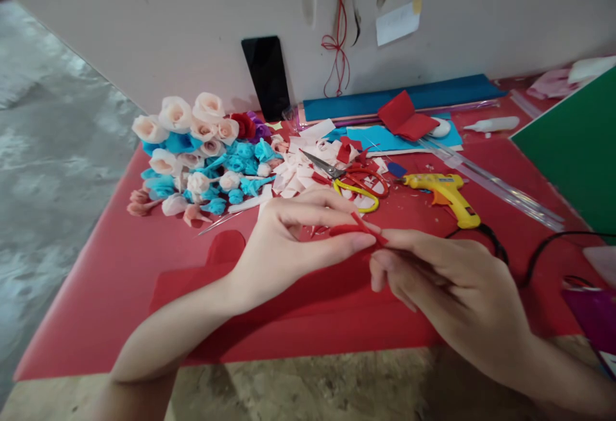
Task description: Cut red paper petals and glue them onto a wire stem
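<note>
Between my two hands is a small piece of red crepe paper [344,230], held above the table. My left hand [289,241] pinches it between thumb and fingers. From the other side, the thumb and index finger of my right hand [447,273] grip its right end. Beneath my left hand and wrist lies more red paper [178,283], with a rounded red piece [227,246] beside it. Just beyond my hands, scissors [356,193] with yellow and red handles rest on white and red paper scraps [298,167].
Paper flowers [206,180] in white, blue and pink pile up at the left. A black phone [267,77] leans against the wall. A yellow glue gun [445,193] lies at the right, near clear glue sticks [510,187], a white bottle [493,124] and a green board [572,151].
</note>
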A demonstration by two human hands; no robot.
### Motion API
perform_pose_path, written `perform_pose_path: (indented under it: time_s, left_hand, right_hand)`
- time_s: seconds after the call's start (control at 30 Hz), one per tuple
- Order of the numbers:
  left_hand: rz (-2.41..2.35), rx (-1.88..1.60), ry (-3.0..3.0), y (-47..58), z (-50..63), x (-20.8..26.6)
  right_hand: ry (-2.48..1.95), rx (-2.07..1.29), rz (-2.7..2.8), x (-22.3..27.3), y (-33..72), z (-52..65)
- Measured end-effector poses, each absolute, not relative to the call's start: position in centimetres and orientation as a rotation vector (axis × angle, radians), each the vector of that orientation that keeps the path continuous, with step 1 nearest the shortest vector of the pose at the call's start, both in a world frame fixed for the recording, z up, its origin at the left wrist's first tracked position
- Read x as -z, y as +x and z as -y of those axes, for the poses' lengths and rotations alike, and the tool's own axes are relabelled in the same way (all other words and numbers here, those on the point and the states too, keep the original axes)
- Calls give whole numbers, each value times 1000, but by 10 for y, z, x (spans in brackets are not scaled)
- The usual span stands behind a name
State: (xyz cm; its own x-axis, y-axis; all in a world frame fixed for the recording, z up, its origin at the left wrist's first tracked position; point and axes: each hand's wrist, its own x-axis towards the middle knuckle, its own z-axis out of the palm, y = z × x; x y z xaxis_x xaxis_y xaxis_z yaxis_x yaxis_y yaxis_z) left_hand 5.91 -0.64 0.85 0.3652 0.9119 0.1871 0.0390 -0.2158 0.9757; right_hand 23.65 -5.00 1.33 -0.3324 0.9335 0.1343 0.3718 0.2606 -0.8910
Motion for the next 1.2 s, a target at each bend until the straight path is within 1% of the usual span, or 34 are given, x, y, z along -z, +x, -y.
perform_pose_path:
  time_s: [0.63,0.97,1.1,1.2]
  left_hand:
    - [-818,-1029,1595,58,5,-10]
    - [-781,-858,1818,55,4,-16]
    - [-798,-777,1938,56,4,-16]
    - [-804,-733,1982,58,3,-15]
  right_hand:
    - [-1118,-1142,1797,-12,239,48]
    - [-1191,-1288,1969,-29,252,34]
    - [-1260,-1282,2053,-28,256,30]
    - [-1257,-1337,2095,-23,260,29]
